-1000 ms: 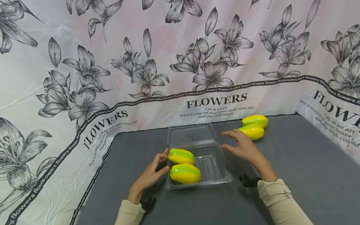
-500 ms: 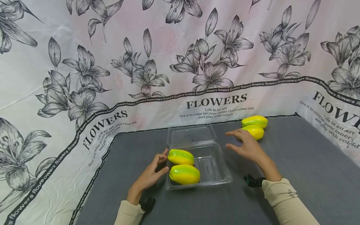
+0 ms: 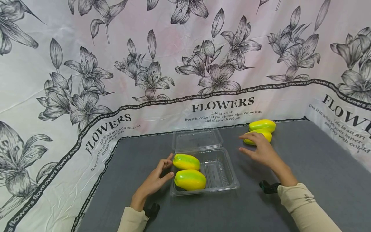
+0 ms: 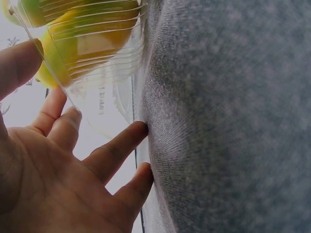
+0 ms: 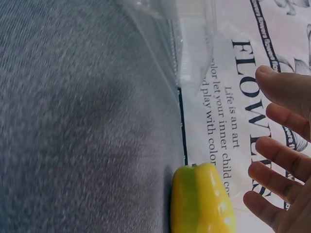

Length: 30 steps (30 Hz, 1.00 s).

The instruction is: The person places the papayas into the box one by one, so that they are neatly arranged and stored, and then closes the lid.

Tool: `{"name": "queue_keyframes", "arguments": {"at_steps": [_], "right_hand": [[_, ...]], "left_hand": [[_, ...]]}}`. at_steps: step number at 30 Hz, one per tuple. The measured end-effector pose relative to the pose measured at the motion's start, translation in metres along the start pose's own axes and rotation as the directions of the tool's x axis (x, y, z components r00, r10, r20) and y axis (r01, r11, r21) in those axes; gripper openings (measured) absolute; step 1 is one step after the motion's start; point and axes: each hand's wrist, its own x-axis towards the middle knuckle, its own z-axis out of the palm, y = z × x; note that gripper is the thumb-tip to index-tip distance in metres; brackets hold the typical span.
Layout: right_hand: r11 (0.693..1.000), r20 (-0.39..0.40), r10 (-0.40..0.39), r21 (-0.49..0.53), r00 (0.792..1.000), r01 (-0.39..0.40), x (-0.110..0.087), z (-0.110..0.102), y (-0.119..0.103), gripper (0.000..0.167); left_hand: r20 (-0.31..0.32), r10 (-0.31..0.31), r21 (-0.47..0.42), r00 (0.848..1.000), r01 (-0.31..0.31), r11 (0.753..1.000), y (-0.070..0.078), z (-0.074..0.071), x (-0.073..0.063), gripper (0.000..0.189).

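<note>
A clear plastic clamshell container (image 3: 215,174) lies on the table, its lid (image 3: 198,139) folded back. Two yellow-green papayas, a far one (image 3: 186,161) and a near one (image 3: 190,179), fill its left side. My left hand (image 3: 156,178) touches the container's left rim with thumb and fingertips; in the left wrist view the fingers (image 4: 119,148) are spread. Two more papayas lie at the back right, one (image 3: 262,125) behind the other (image 3: 268,136). My right hand (image 3: 262,154) hovers before the nearer one, fingers extended and holding nothing. The right wrist view shows one papaya (image 5: 201,199) below the fingers.
The grey cloth-covered table (image 3: 220,212) ends at a white floral curtain (image 3: 162,119), which hangs behind and on both sides. Dark wrist cameras sit on the left (image 3: 152,210) and right (image 3: 269,187) wrists.
My right hand has moved to the right, from beside the container's right rim to the loose papayas. The left hand and the container have stayed put.
</note>
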Motion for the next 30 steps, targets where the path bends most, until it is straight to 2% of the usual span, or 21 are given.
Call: {"name": "queue_keyframes", "arguments": {"at_steps": [5, 11, 20, 30], "right_hand": [[1.0, -0.01, 0.006, -0.016, 1.0, -0.006, -0.002, -0.002, 0.004, 0.046], [0.999, -0.051, -0.014, -0.032, 0.999, 0.012, -0.003, -0.001, 0.012, 0.045], [0.999, -0.106, -0.001, -0.047, 0.994, -0.004, -0.005, 0.001, 0.025, 0.045], [0.994, -0.09, 0.05, -0.097, 0.995, -0.059, -0.005, -0.006, 0.032, 0.044]], "left_hand": [[-0.003, -0.005, 0.001, 1.0, 0.005, 1.0, -0.001, 0.0, -0.001, 0.035], [-0.003, -0.001, 0.007, 1.0, 0.001, 1.0, -0.002, 0.0, -0.001, 0.035], [-0.002, 0.002, -0.002, 1.0, -0.002, 1.0, -0.002, -0.001, -0.001, 0.035], [0.011, 0.009, -0.006, 1.0, -0.009, 1.0, 0.0, -0.001, 0.0, 0.038]]}}
